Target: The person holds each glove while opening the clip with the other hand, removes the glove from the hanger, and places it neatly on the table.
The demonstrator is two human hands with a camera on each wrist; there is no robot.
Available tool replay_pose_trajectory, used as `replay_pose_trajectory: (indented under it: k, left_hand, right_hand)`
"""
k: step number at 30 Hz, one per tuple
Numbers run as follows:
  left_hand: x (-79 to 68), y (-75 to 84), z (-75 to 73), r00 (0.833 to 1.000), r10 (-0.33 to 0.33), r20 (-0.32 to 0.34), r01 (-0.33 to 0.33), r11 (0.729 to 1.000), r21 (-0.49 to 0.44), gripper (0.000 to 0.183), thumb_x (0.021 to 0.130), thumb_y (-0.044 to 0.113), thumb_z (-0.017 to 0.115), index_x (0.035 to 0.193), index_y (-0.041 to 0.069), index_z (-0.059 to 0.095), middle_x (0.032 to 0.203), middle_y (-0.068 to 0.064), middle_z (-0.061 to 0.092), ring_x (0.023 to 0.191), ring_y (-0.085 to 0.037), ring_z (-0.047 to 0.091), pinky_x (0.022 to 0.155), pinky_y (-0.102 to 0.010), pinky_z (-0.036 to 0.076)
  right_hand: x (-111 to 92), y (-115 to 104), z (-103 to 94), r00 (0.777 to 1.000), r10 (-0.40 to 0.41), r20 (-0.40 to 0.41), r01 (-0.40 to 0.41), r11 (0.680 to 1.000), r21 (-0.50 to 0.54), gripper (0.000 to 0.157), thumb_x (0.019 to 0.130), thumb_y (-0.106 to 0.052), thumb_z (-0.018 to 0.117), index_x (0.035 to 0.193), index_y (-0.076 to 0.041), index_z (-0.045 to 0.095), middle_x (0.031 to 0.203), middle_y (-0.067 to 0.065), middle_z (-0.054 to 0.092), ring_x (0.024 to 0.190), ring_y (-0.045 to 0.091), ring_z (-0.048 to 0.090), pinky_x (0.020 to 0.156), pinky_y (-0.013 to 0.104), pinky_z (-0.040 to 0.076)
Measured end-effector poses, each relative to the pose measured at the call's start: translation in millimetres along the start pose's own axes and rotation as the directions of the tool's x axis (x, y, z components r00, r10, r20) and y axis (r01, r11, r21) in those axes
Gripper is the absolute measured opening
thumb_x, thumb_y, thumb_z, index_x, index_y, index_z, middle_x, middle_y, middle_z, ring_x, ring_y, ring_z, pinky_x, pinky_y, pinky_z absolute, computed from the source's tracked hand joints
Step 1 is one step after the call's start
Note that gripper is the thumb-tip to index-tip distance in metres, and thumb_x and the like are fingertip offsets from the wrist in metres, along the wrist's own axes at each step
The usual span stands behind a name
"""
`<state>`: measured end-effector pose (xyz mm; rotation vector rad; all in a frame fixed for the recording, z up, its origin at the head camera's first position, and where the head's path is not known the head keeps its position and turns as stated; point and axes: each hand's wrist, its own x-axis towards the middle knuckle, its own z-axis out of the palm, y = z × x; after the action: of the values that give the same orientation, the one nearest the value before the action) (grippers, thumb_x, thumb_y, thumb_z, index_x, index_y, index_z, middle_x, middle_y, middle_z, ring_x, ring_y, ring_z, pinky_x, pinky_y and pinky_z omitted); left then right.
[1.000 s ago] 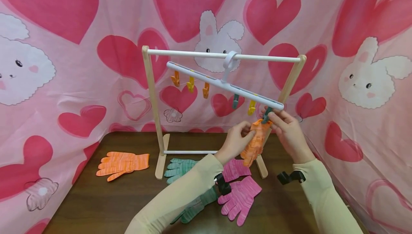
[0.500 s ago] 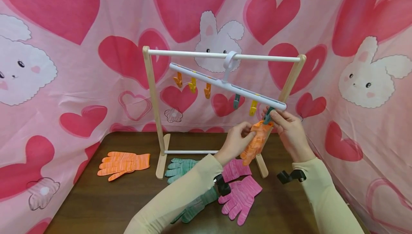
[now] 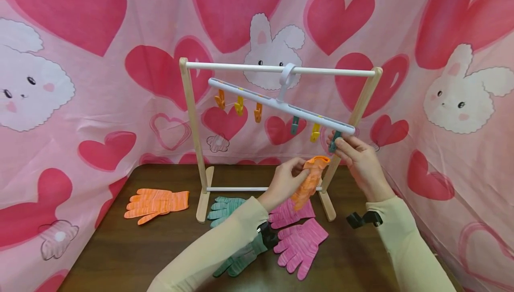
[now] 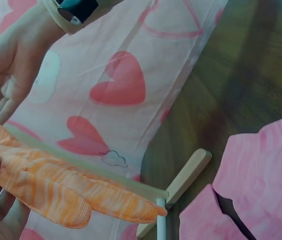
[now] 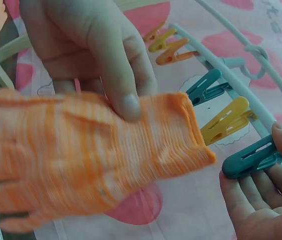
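My left hand (image 3: 286,180) pinches an orange striped knit glove (image 3: 308,185) near its cuff, thumb on top, the glove's fingers hanging down. In the right wrist view the glove's cuff lies just left of a dark green clip (image 5: 250,159), apart from it. That clip hangs at the lowered right end of a white clip hanger (image 3: 249,94). My right hand (image 3: 363,164) holds the clip between thumb and fingers. A second dark green clip (image 3: 295,126) and a yellow clip (image 3: 315,133) hang farther left, holding nothing.
The hanger tilts from the white rod (image 3: 333,72) of a wooden-legged rack (image 3: 190,122). Orange and yellow clips (image 3: 239,106) hang at its left. On the brown table (image 3: 132,256) lie another orange glove (image 3: 157,203), green gloves (image 3: 242,256) and pink gloves (image 3: 301,245).
The orange glove has come away from the green clip, moving down and left with my left hand. My right hand stays at the clip.
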<state>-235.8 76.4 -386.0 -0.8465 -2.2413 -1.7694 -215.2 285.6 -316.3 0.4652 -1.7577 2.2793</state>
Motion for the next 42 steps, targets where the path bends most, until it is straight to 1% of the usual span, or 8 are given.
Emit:
replay_pose_trajectory:
  k: [2, 6, 16, 19, 25, 35, 39, 42]
  left_hand:
    - [-3.4, -2.1, -4.4, 1.0, -0.003, 0.0, 0.003, 1.0, 0.006, 0.011, 0.098, 0.007, 0.07, 0.108, 0.004, 0.073, 0.094, -0.008, 0.073, 0.087, -0.012, 0.066, 0.081, -0.023, 0.053]
    - [-10.1, -7.0, -14.4, 1.0, -0.025, -0.001, 0.025, 1.0, 0.009, 0.011, 0.099, 0.009, 0.069, 0.109, 0.006, 0.073, 0.096, -0.006, 0.072, 0.089, -0.012, 0.066, 0.082, -0.023, 0.054]
    - [-27.4, -16.4, -41.2, 0.998, -0.055, -0.005, 0.055, 0.998, 0.022, 0.012, 0.1, 0.012, 0.069, 0.11, 0.007, 0.072, 0.097, -0.006, 0.072, 0.09, -0.016, 0.067, 0.084, -0.028, 0.055]
    - [-33.4, -19.1, -50.5, 0.998, -0.069, 0.0, 0.069, 0.997, 0.022, 0.013, 0.101, 0.013, 0.069, 0.113, 0.008, 0.072, 0.099, -0.006, 0.072, 0.092, -0.017, 0.067, 0.085, -0.03, 0.056]
    - [-46.9, -23.4, -71.2, 0.997, -0.08, 0.003, 0.08, 0.995, 0.055, 0.012, 0.102, 0.013, 0.068, 0.113, 0.009, 0.071, 0.101, -0.003, 0.071, 0.095, -0.017, 0.067, 0.088, -0.034, 0.056]
    - [-70.0, -24.1, -108.2, 0.996, -0.093, -0.01, 0.094, 0.992, 0.086, 0.013, 0.102, 0.012, 0.068, 0.114, 0.011, 0.072, 0.101, -0.002, 0.072, 0.095, -0.017, 0.068, 0.079, -0.031, 0.059]
    - [-77.4, -20.9, -125.6, 0.995, -0.094, -0.026, 0.096, 0.99, 0.103, 0.013, 0.102, 0.011, 0.068, 0.114, 0.01, 0.072, 0.101, -0.003, 0.072, 0.095, -0.018, 0.068, 0.079, -0.031, 0.058]
    - [-84.4, -19.0, -139.8, 0.995, -0.096, -0.027, 0.098, 0.99, 0.106, 0.013, 0.102, 0.011, 0.067, 0.114, 0.008, 0.072, 0.102, -0.005, 0.072, 0.096, -0.021, 0.068, 0.079, -0.03, 0.059]
  right_hand:
    - [0, 0, 0.4, 1.0, 0.002, 0.002, -0.002, 1.0, -0.01, 0.023, 0.105, -0.003, 0.057, 0.126, 0.003, 0.066, 0.116, 0.004, 0.076, 0.112, 0.012, 0.069, 0.096, 0.024, 0.054]
    - [-1, -1, 2.1, 1.0, 0.004, 0.007, -0.004, 0.999, -0.046, 0.023, 0.105, -0.005, 0.059, 0.127, -0.003, 0.067, 0.117, 0.004, 0.075, 0.109, 0.012, 0.069, 0.096, 0.023, 0.053]
    - [-4, 2, 0.6, 1.0, 0.012, 0.008, -0.011, 0.991, -0.134, 0.022, 0.105, -0.008, 0.061, 0.126, -0.011, 0.066, 0.119, 0.0, 0.074, 0.113, 0.012, 0.069, 0.098, 0.023, 0.053]
    - [-5, 4, -2.1, 1.0, 0.008, 0.021, -0.005, 0.991, -0.136, 0.024, 0.105, -0.007, 0.06, 0.128, -0.009, 0.065, 0.12, 0.0, 0.074, 0.112, 0.011, 0.07, 0.098, 0.024, 0.053]
    - [-8, 8, -7.7, 0.999, 0.017, 0.029, -0.013, 0.993, -0.114, 0.035, 0.105, -0.006, 0.06, 0.137, 0.005, 0.055, 0.119, 0.002, 0.075, 0.11, 0.012, 0.073, 0.098, 0.025, 0.053]
    - [-19, 26, -17.6, 0.998, 0.036, 0.046, -0.028, 0.987, -0.16, 0.029, 0.105, -0.004, 0.058, 0.133, 0.005, 0.059, 0.119, 0.002, 0.075, 0.113, 0.014, 0.071, 0.097, 0.026, 0.054]
    - [-28, 37, -20.6, 0.996, 0.07, 0.058, -0.056, 0.974, -0.222, 0.025, 0.106, -0.008, 0.059, 0.129, -0.001, 0.064, 0.117, -0.001, 0.075, 0.111, 0.01, 0.071, 0.095, 0.025, 0.054]
    - [-35, 46, -22.1, 0.994, 0.093, 0.057, -0.073, 0.955, -0.287, 0.027, 0.107, -0.011, 0.059, 0.13, 0.001, 0.064, 0.117, 0.0, 0.075, 0.11, 0.008, 0.07, 0.095, 0.023, 0.054]
